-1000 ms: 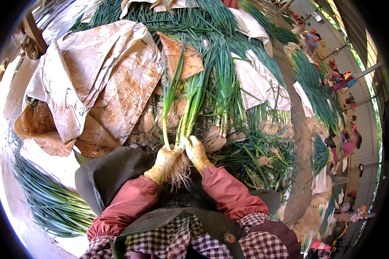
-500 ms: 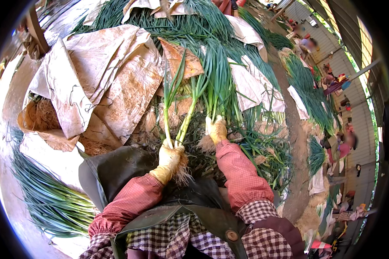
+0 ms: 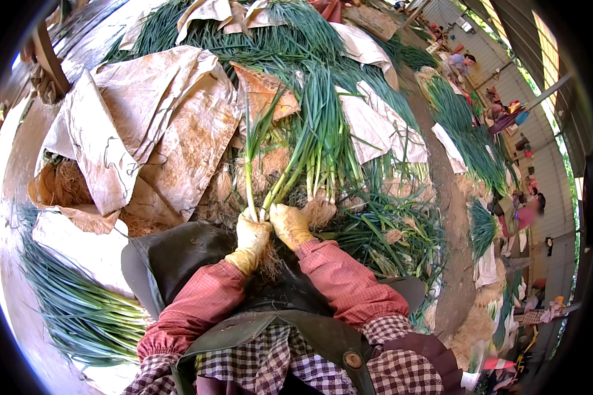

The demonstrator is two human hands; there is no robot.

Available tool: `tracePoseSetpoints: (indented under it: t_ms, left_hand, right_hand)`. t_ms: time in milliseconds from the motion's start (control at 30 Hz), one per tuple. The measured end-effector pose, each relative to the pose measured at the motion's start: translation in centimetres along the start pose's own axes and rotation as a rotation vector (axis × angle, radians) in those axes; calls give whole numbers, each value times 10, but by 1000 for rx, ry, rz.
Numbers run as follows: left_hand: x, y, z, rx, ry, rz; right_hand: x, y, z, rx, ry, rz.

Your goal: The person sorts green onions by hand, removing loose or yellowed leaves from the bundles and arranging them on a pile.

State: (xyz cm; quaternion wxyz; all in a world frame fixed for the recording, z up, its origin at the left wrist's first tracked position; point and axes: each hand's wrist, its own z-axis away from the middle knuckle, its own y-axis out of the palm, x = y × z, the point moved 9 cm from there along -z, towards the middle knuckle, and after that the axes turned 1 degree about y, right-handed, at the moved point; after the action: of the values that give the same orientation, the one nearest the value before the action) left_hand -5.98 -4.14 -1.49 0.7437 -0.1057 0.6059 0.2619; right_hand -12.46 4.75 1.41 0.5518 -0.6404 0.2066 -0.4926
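Note:
My left hand (image 3: pixel 250 241), in a pale yellow glove, is closed round the white lower stems of a few green onions (image 3: pixel 249 184), whose leaves point away from me. Stringy brown roots (image 3: pixel 270 263) hang below that fist. Close beside it, my gloved right hand (image 3: pixel 290 226) has its fingers closed at the base of the same stalks; its fingertips are partly hidden. A bunch of green onions (image 3: pixel 326 131) lies just beyond, with its root clump (image 3: pixel 319 210) by my right hand. A dark apron (image 3: pixel 184 253) covers my lap under both hands.
Stained cloth sacks (image 3: pixel 191 118) cover a heap at the left. More green onions (image 3: pixel 79 303) lie at lower left, and a large pile (image 3: pixel 277 43) spans the far side. Loose trimmed leaves (image 3: pixel 395 237) lie to the right. Co-workers (image 3: pixel 527 214) sit farther right beside other piles.
My right hand has let go of the bunch at the right and moved left and nearer, to the stalks in my left hand. The left hand keeps its hold.

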Motion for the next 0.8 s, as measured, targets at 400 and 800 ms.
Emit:
tracePoseSetpoints:
  t_ms: [400, 800]
  left_hand:
    - [-6, 7, 4, -20, 149, -220]
    - [5, 28, -1, 193, 43, -107]
  right_hand:
    - [-26, -102, -14, -74, 166, -626]
    - [28, -61, 17, -230, -134, -401]
